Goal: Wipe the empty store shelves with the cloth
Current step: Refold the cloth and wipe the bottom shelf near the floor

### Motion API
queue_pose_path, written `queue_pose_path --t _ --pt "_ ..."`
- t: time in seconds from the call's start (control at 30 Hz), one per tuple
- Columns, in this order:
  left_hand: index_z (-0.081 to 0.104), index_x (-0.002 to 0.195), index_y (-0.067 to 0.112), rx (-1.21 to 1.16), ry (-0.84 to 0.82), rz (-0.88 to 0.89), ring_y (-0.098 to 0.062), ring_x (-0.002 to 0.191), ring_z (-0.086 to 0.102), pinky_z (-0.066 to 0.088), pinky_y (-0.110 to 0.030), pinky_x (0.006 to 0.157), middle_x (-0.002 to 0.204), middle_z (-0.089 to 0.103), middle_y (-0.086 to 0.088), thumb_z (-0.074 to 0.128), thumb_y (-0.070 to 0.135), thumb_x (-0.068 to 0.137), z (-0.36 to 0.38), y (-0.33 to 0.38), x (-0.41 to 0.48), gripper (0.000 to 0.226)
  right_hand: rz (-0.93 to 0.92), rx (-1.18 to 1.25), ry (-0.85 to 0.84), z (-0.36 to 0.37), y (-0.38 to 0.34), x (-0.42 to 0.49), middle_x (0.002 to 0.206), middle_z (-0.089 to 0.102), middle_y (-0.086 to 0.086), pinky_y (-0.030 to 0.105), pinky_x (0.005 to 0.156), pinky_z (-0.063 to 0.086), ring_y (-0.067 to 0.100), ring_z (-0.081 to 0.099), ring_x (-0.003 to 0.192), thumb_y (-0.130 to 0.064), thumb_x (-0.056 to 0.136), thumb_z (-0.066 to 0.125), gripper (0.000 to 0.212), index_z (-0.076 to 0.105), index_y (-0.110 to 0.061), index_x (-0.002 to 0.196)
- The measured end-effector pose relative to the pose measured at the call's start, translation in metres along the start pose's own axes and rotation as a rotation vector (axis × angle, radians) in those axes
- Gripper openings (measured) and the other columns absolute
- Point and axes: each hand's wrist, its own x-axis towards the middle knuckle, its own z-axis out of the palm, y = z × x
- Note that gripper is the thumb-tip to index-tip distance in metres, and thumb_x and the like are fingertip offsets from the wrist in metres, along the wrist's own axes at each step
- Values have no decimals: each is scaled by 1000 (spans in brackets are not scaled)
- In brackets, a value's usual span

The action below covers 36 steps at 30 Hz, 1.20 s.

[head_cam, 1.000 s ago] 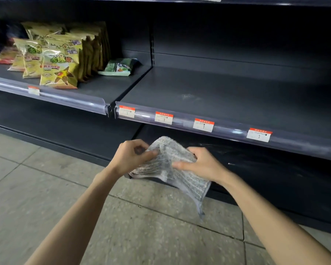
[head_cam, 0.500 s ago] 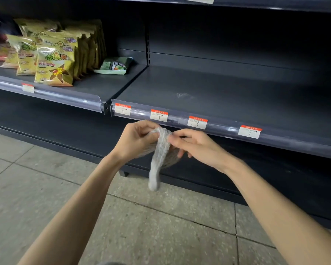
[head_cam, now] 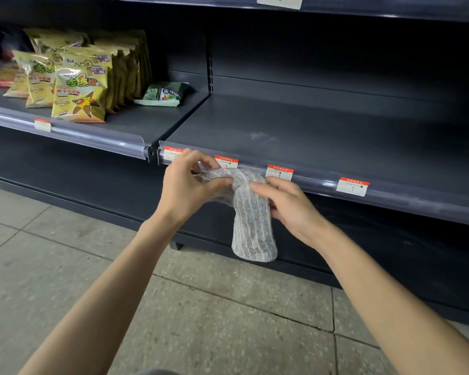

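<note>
Both hands held the cloth (head_cam: 251, 212) in front of the shelf edge, just below the price-tag strip (head_cam: 320, 182). Left hand (head_cam: 186, 189) pinched the upper left part of the cloth betw. thumb and fingers, grip narrow. Right hand (head_cam: 287, 204) closed thumb and fingers on the cloth at its right side, also a tight pinch. Cloth bunched at top where the two grips met; the rest hung free.

Long axis of cloth: roughly vertical, slightly tilted, loose end pointing down toward the floor (head_cam: 119, 307). Top fold ran short and near-horizontal betw. the hands. Cloth touched neither shelf nor floor, as far as view shows.

Step in hand, by my read: prep, i.e. folding or gathering the cloth into a pad before wiping. No contact w/ the empty shelf (head_cam: 322, 136) yet, so the wiping itself looked not begun on this bay.

Shelf surface dark, bare, w/ a small pale smudge (head_cam: 256, 135) near mid-front. Neighbouring shelf on the left carried yellow snack bags (head_cam: 77, 90) and a green packet (head_cam: 164, 94), so not part of the empty run.

Next move likely calls for: finish the fold, pass the pad to one hand, lift it over the tag strip, press flat on the shelf, sweep along its length. Risks: dangling end could snag a price tag (head_cam: 352, 186); a loose wad would wipe poorly at the back corner.
</note>
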Motion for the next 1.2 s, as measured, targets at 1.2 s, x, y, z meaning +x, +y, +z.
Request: queue_pose_path --t 1.2 --pt "60 123 -1 -769 -583 -751 -19 86 74 59 -31 69 107 72 -14 71 16 78 17 25 11 49 7 275 185 -46 -34 1 116 68 22 51 103 44 35 63 113 -22 97 51 34 61 5 114"
